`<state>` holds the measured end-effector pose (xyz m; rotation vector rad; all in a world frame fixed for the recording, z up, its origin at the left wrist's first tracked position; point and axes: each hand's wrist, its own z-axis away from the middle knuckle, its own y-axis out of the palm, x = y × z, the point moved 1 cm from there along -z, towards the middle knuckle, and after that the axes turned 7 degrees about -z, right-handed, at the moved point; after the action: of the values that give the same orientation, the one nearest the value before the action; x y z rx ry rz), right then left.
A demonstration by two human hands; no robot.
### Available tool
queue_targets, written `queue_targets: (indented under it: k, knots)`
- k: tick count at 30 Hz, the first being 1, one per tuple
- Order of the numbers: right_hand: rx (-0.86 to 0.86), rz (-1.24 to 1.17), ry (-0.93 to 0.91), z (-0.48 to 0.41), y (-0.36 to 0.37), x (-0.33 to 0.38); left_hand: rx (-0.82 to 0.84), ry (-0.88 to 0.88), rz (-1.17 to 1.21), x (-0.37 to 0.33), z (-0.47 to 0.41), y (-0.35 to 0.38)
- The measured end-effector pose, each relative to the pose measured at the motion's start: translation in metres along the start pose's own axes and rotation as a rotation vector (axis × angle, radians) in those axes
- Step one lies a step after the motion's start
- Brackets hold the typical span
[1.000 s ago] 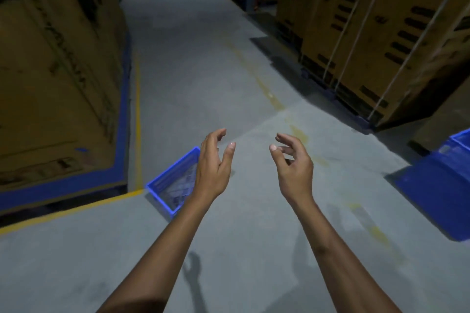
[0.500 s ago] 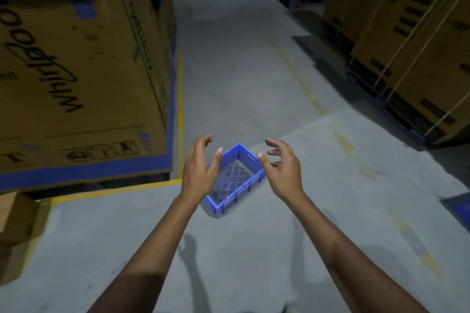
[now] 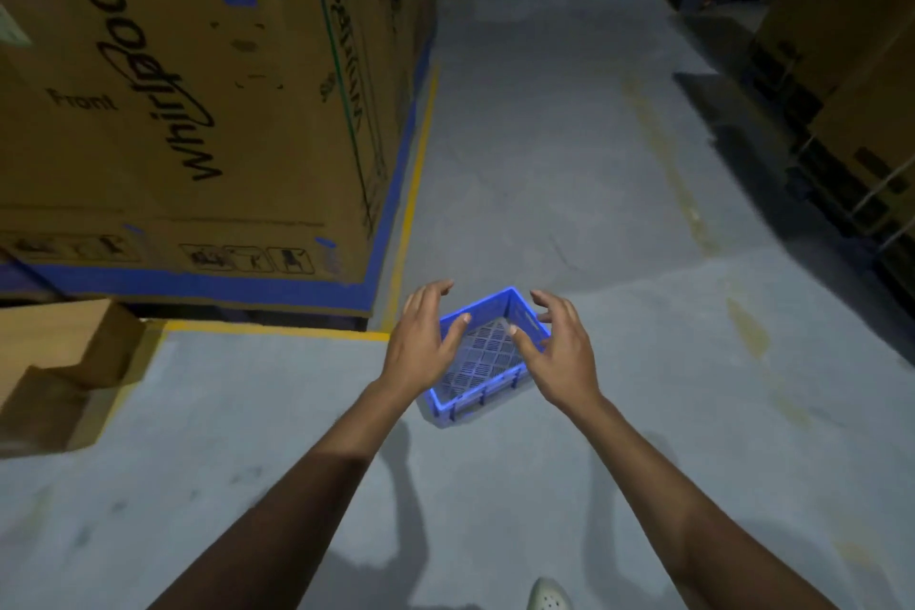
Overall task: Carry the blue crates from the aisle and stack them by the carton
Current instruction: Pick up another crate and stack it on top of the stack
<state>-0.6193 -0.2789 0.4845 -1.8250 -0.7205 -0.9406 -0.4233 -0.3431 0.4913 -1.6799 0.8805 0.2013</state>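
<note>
Grey concrete floor (image 3: pixel 569 193) is seen running up a dim warehouse aisle. Nearest the camera, the toe of a pale shoe (image 3: pixel 548 598) is caught at the bottom edge, and two bare forearms are stretched forward over their own shadows. The left hand (image 3: pixel 421 342) and right hand (image 3: pixel 559 352) are held apart with fingers spread and curled, nothing clasped in either; whether the fingertips touch the crate's rim cannot be told. Between and just beyond them a crate (image 3: pixel 487 357) of blue plastic is set on the floor, turned corner-on, its lattice bottom bare. To the left, a small open box (image 3: pixel 64 376) is seen at the frame edge. Behind it a large carton (image 3: pixel 198 114) with a printed brand name and a blue band along its base is stood close to the crate, and a yellow line (image 3: pixel 411 193) is painted on the floor around its corner. Farther off, on the right side of the aisle, more stacked cartons (image 3: pixel 841 64) are ranged in shadow, some bound with pale straps.
</note>
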Motion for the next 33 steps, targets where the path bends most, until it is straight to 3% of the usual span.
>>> queue_targets:
  k: [6,18,25,28,33]
  knots:
    - [0.166,0.136,0.01,-0.038,0.048,-0.1,0.046,-0.055,-0.109,0.05,-0.021,0.08]
    - [0.416,0.415,-0.048,-0.028,0.285,-0.389,0.146,-0.029,-0.259,0.301,0.012,0.354]
    - [0.531,0.612,-0.077,-0.02,0.377,-0.542,0.208,0.051,-0.299,0.404,0.042,0.498]
    - [0.598,0.733,-0.044,-0.02,0.405,-0.586,0.321,0.079,-0.354,0.435,0.047,0.55]
    - [0.79,0.945,0.007,-0.024,0.437,-0.637,0.684,0.109,-0.702,0.475,0.052,0.6]
